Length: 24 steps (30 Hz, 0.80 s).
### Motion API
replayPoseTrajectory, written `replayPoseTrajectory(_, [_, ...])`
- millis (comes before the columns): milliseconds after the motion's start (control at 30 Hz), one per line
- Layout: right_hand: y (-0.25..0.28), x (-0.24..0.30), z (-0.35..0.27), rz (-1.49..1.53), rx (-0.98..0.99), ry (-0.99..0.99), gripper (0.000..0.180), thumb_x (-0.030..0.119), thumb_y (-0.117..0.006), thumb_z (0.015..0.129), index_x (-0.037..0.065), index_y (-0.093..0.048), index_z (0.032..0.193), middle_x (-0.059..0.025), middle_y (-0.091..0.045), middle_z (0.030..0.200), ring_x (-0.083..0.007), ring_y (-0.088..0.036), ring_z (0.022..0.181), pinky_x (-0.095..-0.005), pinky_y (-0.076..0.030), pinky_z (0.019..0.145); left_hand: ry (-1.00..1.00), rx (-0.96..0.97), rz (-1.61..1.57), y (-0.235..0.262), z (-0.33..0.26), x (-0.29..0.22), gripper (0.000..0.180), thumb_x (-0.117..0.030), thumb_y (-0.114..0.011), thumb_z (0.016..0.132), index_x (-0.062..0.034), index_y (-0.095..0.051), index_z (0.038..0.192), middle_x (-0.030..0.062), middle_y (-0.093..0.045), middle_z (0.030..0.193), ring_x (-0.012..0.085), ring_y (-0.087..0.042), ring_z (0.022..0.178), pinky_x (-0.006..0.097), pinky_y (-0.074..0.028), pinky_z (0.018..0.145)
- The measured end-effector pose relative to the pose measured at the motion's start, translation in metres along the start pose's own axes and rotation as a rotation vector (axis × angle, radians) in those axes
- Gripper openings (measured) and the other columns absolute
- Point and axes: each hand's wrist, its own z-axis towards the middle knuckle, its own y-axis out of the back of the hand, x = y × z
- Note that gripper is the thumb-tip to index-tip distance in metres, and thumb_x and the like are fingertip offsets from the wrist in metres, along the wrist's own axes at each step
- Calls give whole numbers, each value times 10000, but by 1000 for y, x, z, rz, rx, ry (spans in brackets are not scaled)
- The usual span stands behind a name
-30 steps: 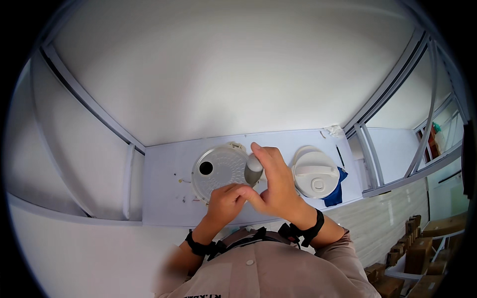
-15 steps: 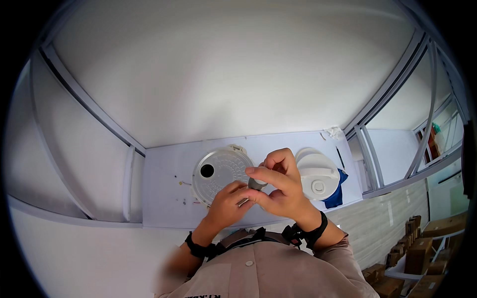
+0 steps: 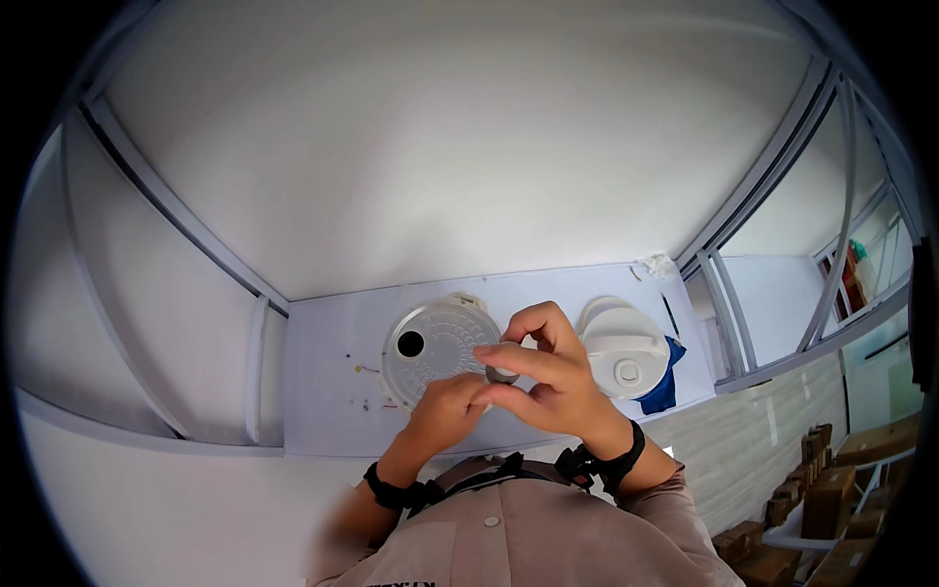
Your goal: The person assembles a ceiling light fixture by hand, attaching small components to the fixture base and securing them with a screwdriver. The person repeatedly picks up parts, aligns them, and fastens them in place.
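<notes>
In front of my chest my right hand (image 3: 553, 377) pinches a small grey rounded piece (image 3: 502, 375) between thumb and fingers; its exact kind is hard to make out. My left hand (image 3: 445, 411) is curled right beside it, fingertips near the right thumb, and whatever its fingers grip is hidden. Beyond the hands lies a round silvery appliance body (image 3: 445, 328) with a dark round hole and a pale rim. To the right stands a white rounded appliance (image 3: 618, 342) with a handle and a button, resembling a rice cooker.
Under the white appliance a blue cloth (image 3: 665, 382) sticks out on the pale table (image 3: 333, 338). A dark pen-like stick (image 3: 669, 313) and crumpled white paper (image 3: 658, 265) lie at the back right. Small wires and bits (image 3: 367, 370) are at the left. Cardboard boxes (image 3: 827, 504) stand lower right.
My right fingers have shifted around the grey piece, which now sits slightly lower and to the left. My left hand has curled in more. The appliances rest as before.
</notes>
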Motion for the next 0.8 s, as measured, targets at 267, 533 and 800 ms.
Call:
replayPoseTrajectory(267, [7,2,12,53,108,49,440,115,-858,886,48,-741,1304,-108,-578,1147,-238,-648,1008,-346,-567,875,-4,93,59,6,-4,2,180,-120,-771,906,-29,-620,873,145,-675,801,389,-678,761,485,-525,634])
replayPoseTrajectory(533, [1,7,12,34,-9,11,445,113,-875,860,17,-748,1275,-163,-596,1290,-291,-659,1115,-367,-569,930,-27,53,167,2,-4,10,266,-91,-848,791,-53,-680,993,64,-714,845,330,-678,840,445,-530,772])
replayPoseTrajectory(800, [18,4,7,3,71,-7,432,110,-872,843,31,-765,1253,-159,-631,1279,-330,-666,1152,-393,-589,900,16,66,189,6,-5,6,295,-114,-865,778,-53,-733,1034,63,-733,817,305,-697,822,425,-537,772])
